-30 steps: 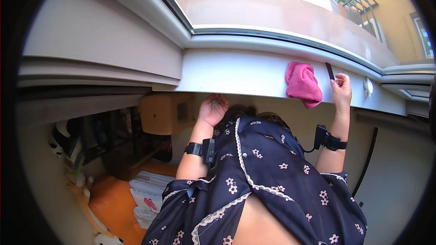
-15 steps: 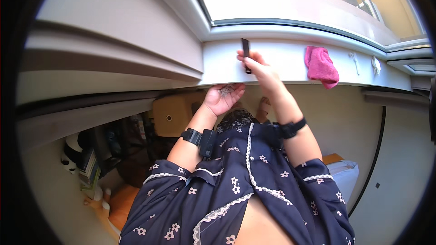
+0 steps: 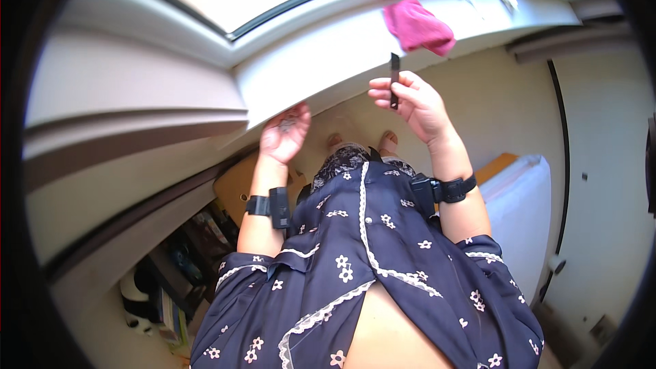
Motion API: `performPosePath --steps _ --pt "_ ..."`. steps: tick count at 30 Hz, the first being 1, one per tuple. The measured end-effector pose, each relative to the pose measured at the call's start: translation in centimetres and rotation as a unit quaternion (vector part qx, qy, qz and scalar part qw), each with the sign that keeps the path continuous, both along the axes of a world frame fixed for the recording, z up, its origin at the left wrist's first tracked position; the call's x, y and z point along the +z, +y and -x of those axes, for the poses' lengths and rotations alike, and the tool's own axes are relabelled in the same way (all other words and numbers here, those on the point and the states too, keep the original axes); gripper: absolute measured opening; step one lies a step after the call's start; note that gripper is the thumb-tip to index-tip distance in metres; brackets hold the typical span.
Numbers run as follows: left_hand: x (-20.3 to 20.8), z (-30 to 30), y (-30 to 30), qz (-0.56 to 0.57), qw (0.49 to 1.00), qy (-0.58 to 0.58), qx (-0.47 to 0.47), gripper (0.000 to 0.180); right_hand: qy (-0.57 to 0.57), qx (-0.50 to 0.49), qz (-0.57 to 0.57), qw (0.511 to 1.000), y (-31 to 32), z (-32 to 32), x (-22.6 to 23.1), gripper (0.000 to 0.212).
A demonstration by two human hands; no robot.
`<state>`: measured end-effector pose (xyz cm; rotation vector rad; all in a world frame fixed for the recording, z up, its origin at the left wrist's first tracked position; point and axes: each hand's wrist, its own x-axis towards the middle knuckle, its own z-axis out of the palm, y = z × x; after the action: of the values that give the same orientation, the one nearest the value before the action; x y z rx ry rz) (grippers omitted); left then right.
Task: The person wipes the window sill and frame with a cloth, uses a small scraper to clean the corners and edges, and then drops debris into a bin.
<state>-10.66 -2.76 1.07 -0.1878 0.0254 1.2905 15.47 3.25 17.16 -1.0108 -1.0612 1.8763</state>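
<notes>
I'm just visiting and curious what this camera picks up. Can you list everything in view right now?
Window sill: one, white, along the top.
Cloth: one, pink, lying on the sill at right.
Thin dark strip tool: one, black, upright in the right hand.
Debris: small dark bits, in the cupped left palm.
Shelf clutter: several dark items, lower left.
White panel: one, by the right wall.
Wrist bands: two, black.
Left hand: cupped, palm up.
Right hand: pinching the tool.
</notes>
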Motion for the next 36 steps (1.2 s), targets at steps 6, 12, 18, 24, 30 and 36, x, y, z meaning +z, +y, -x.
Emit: performPosePath --steps 6,12,18,24,30,36 --pt "-2.1 0.4 0.5 0.037 0.999 0.033 -0.01 0.014 0.041 -0.203 -0.018 0.978 -3.4 -13.1 1.2 0.017" --pt "-0.2 -8.1 2.8 0.113 0.984 0.095 -0.104 0.021 0.052 -0.355 -0.012 0.933 -7.4 -27.3 1.0 0.012" --pt "3.1 -24.3 5.9 0.098 0.973 0.102 -0.182 0.022 0.029 -0.445 0.002 0.895 -9.4 -41.5 1.9 0.012" --pt "4.8 -42.1 9.1 0.122 0.942 0.139 -0.281 0.016 -0.003 -0.529 0.037 0.848 -12.0 -54.6 3.9 0.007" --pt "8.4 -49.6 11.9 0.161 0.889 0.207 -0.375 0.022 0.009 -0.583 0.132 0.802 -16.6 -59.7 3.9 0.006" --pt "8.1 -62.4 18.8 0.126 0.872 0.217 -0.42 0.023 0.034 -0.61 0.161 0.775 -16.6 -66.1 2.3 0.008"
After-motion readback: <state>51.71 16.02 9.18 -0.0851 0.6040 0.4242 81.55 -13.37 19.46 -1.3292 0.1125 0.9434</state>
